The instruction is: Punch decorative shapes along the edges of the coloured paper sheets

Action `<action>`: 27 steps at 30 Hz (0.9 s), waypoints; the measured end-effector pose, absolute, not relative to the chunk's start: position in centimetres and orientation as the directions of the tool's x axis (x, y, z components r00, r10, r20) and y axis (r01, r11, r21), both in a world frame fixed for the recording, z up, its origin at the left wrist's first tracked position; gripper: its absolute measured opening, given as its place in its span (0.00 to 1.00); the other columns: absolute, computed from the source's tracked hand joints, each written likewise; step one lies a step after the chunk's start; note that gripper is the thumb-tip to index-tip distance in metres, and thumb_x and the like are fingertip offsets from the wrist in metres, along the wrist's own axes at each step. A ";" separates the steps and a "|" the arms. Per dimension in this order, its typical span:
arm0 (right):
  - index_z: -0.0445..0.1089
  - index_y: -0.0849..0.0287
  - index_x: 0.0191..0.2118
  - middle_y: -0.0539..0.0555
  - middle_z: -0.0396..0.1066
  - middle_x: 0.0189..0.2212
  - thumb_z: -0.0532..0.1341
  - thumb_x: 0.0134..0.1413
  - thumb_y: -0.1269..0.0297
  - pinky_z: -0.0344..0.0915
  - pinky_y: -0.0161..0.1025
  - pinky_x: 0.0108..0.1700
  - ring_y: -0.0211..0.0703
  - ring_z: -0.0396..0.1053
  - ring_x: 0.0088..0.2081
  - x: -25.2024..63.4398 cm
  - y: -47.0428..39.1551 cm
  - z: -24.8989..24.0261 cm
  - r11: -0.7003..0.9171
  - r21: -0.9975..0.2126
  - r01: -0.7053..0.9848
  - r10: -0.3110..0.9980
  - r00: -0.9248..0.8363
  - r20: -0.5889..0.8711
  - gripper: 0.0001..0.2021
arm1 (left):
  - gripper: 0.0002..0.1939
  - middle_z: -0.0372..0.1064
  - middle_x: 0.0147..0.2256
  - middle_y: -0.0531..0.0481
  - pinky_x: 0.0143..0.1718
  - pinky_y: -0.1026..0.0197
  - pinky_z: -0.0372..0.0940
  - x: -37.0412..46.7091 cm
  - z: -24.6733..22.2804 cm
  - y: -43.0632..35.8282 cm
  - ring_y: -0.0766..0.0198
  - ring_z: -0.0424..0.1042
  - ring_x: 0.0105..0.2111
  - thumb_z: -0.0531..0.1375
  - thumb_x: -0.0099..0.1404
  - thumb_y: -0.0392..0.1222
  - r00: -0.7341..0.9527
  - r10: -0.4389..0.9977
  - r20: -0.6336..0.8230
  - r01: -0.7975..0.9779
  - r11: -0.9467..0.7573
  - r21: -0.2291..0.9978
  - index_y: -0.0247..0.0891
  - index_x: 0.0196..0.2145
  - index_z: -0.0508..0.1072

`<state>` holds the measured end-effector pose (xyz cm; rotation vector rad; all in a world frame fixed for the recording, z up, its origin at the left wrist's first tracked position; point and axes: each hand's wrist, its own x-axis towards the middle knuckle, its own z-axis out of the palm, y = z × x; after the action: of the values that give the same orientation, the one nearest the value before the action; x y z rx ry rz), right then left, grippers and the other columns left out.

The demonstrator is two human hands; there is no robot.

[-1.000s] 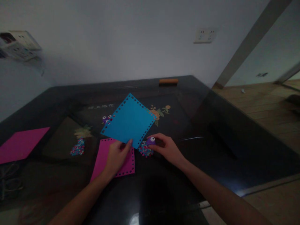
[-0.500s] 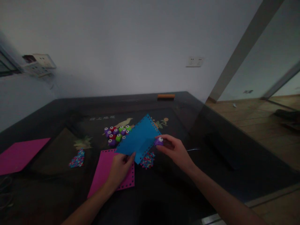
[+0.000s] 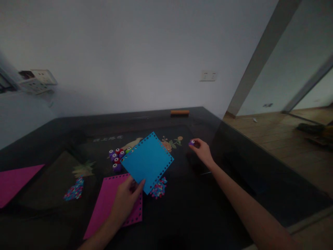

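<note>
A blue sheet (image 3: 148, 161) with small holes punched along its edges is pinched at its lower corner by my left hand (image 3: 126, 196). It is held tilted above a pink punched sheet (image 3: 104, 198) on the table. My right hand (image 3: 203, 151) is to the right, away from the sheet, with a small purple punch (image 3: 191, 142) between thumb and fingers. Several purple, red and green punches (image 3: 117, 159) stand in a cluster behind the blue sheet, which partly hides them. A pile of small coloured bits (image 3: 158, 189) lies beneath its lower right edge.
Another pink sheet (image 3: 18, 180) lies at the far left of the dark table (image 3: 182, 215). Nearby is a second heap of coloured bits (image 3: 75, 190). An orange-brown stick (image 3: 179, 112) rests at the back edge, near the wall.
My right hand has moved right and away from the blue sheet with the purple punch. The blue sheet has turned and now faces the camera more. The view has shifted slightly.
</note>
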<state>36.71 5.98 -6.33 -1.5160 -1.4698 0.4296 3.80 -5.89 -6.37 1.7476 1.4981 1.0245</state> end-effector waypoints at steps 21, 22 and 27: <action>0.70 0.62 0.41 0.62 0.69 0.38 0.59 0.50 0.68 0.61 0.48 0.46 0.54 0.65 0.42 38.2 6.5 -9.0 0.099 -0.407 0.908 0.918 0.075 0.390 0.11 | 0.17 0.76 0.42 0.48 0.43 0.54 0.70 4.1 -5.2 -6.4 0.54 0.75 0.41 0.60 0.58 0.49 0.070 0.997 0.039 0.350 -0.061 0.935 0.38 0.43 0.71; 0.70 0.62 0.41 0.62 0.69 0.38 0.58 0.49 0.68 0.62 0.49 0.45 0.54 0.65 0.42 38.3 6.5 -8.9 0.096 -0.400 0.912 0.916 0.076 0.394 0.11 | 0.18 0.76 0.42 0.48 0.43 0.55 0.70 4.1 -5.3 -6.4 0.54 0.75 0.41 0.60 0.58 0.49 0.073 0.997 0.033 0.345 -0.056 0.937 0.38 0.43 0.71; 0.69 0.61 0.42 0.61 0.69 0.38 0.59 0.49 0.69 0.61 0.49 0.46 0.54 0.65 0.42 38.3 6.3 -8.9 0.106 -0.374 0.922 0.910 0.062 0.411 0.13 | 0.19 0.77 0.38 0.48 0.42 0.56 0.69 3.9 -5.4 -6.4 0.54 0.76 0.38 0.61 0.57 0.49 0.080 0.997 0.006 0.359 -0.034 0.933 0.37 0.44 0.71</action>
<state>38.26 6.29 -8.89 -1.7836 -1.8266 -0.0277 3.91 -6.45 -5.44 1.5262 1.4034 0.9681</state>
